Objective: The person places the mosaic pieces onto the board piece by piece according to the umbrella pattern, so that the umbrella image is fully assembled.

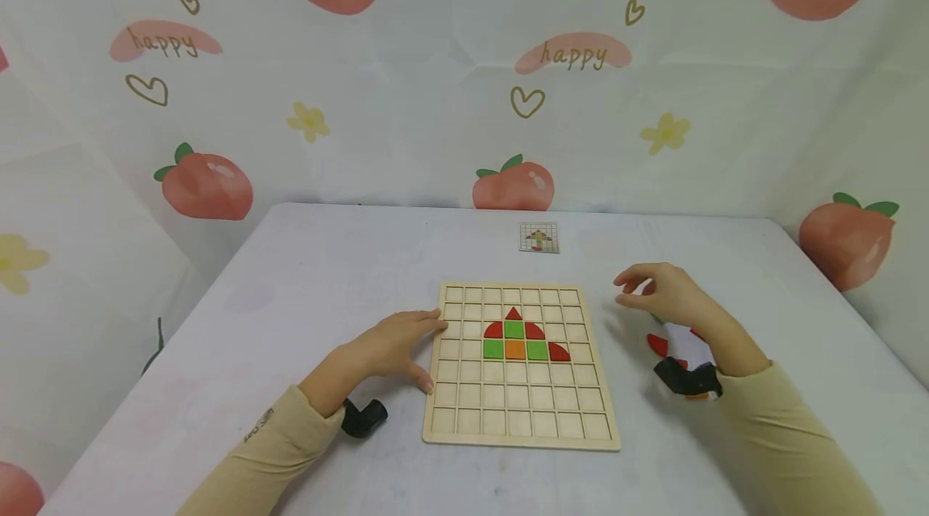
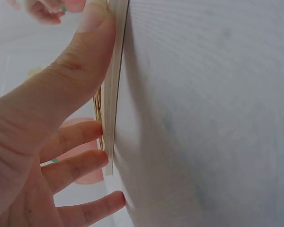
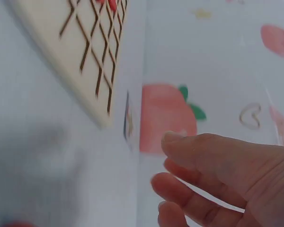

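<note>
A wooden grid board (image 1: 522, 422) lies flat on the table. Set in its cells are a red triangle (image 1: 514, 314), several green squares (image 1: 537, 350), an orange square (image 1: 515, 350) and several red rounded pieces (image 1: 559, 352). My left hand (image 1: 388, 347) rests at the board's left edge with fingers spread; in the left wrist view the thumb (image 2: 80, 61) lies against that edge. To the right of the board, my right hand (image 1: 668, 293) hovers with fingers loosely bent and nothing between them, as the right wrist view shows too.
Beneath the right forearm lie loose pieces, among them a red one (image 1: 657, 345), partly hidden by the wrist. A small pattern card (image 1: 539, 238) with a coloured figure on a grid lies behind the board. A printed cloth (image 1: 435, 81) hangs at the table's back edge.
</note>
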A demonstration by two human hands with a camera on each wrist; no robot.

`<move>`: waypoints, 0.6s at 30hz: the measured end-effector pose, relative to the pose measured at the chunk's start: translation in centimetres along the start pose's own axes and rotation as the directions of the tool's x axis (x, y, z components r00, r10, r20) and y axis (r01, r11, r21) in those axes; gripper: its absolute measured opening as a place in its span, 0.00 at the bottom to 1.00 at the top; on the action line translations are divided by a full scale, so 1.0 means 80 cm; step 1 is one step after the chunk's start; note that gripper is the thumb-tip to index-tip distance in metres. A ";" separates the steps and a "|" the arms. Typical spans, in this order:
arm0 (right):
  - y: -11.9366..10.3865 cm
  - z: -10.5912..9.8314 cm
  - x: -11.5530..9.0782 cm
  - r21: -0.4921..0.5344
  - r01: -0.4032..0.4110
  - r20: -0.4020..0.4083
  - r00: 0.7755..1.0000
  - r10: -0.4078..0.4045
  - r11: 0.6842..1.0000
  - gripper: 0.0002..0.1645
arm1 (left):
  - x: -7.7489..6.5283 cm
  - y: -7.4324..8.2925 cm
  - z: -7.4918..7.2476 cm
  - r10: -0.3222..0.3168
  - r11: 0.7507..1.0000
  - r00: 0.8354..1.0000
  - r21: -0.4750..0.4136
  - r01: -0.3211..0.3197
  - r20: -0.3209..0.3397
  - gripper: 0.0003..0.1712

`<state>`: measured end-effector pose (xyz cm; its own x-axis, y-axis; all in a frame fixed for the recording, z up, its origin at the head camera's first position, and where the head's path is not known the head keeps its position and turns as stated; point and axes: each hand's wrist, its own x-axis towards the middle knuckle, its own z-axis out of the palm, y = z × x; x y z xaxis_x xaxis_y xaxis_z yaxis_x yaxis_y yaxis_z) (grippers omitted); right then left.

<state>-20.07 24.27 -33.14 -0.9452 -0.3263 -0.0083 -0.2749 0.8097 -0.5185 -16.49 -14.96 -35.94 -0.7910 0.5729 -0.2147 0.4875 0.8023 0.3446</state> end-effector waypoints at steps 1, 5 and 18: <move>0.007 -0.005 -0.003 -0.004 -0.017 0.001 1.000 0.017 1.000 0.18 | 0.000 0.000 0.000 0.000 1.000 1.000 0.000 0.000 0.000 0.52; 0.033 -0.018 -0.015 -0.031 -0.085 0.019 0.996 0.086 0.996 0.21 | 0.000 0.000 0.001 0.001 1.000 1.000 -0.002 -0.001 0.002 0.52; 0.099 -0.038 -0.046 -0.067 -0.259 0.119 0.957 0.265 0.964 0.28 | 0.000 0.000 -0.002 0.006 1.000 1.000 0.007 -0.006 0.002 0.52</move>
<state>-19.34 33.37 -34.61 -0.9563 -0.1556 -0.2475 -0.0322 0.8975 -0.4398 -16.54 -14.99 -35.80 -0.7875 0.5779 -0.2140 0.4948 0.8000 0.3395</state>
